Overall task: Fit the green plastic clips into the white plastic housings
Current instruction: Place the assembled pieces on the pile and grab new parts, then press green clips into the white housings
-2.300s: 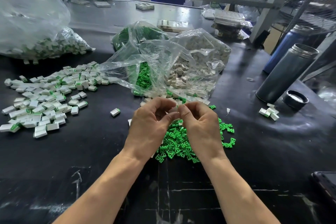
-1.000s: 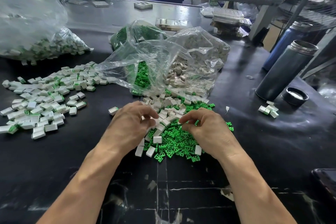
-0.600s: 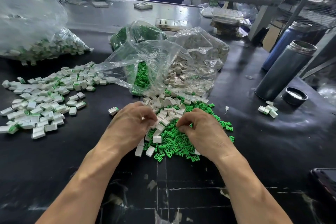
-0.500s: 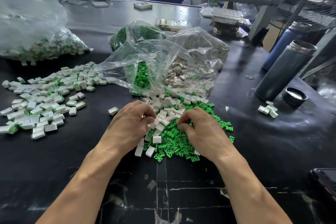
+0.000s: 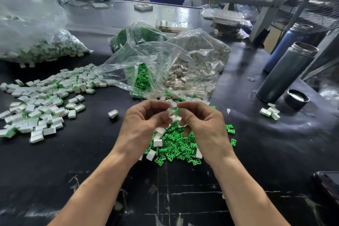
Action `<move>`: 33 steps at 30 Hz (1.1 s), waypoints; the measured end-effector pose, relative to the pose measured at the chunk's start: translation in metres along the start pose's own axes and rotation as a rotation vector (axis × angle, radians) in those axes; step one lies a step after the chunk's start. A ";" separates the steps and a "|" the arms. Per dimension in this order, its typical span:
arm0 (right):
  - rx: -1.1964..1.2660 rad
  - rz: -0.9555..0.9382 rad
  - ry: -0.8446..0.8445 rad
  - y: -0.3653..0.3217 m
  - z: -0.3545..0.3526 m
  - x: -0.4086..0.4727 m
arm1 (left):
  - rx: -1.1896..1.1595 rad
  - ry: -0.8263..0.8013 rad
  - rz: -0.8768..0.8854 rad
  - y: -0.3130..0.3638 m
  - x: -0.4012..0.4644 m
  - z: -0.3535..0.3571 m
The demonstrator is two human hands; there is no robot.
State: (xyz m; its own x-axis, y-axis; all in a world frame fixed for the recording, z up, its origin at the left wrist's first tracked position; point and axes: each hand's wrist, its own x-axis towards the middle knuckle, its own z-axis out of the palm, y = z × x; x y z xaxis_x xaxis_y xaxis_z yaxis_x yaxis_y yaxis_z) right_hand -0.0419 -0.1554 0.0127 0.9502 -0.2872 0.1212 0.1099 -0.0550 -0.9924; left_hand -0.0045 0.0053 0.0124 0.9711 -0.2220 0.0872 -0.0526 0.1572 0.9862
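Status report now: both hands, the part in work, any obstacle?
Left hand pinches small white plastic housing. Right hand fingers curled at it; its grip content hidden. Loose green plastic clips piled beneath. No obstacle seen.

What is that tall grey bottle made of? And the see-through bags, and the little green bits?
The tall grey bottle looks like metal with a brushed, dull sheen and a shiny rim, probably steel. The see-through bags look like thin soft plastic film: crinkled, glossy, showing the parts inside. The little green bits look like hard moulded plastic, bright and smooth, all one shape.
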 end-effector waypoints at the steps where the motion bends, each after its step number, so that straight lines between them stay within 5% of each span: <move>1: 0.035 -0.007 -0.008 -0.001 0.001 0.000 | -0.002 -0.004 0.000 -0.001 0.000 0.001; 33: -0.137 -0.077 -0.055 0.003 0.003 -0.004 | 0.140 -0.013 0.020 -0.002 -0.002 -0.002</move>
State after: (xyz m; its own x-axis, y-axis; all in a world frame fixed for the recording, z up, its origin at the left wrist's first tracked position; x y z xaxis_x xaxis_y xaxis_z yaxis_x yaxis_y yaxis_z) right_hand -0.0448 -0.1510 0.0094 0.9555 -0.2241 0.1917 0.1459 -0.2056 -0.9677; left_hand -0.0057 0.0070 0.0104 0.9665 -0.2326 0.1080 -0.1048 0.0263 0.9941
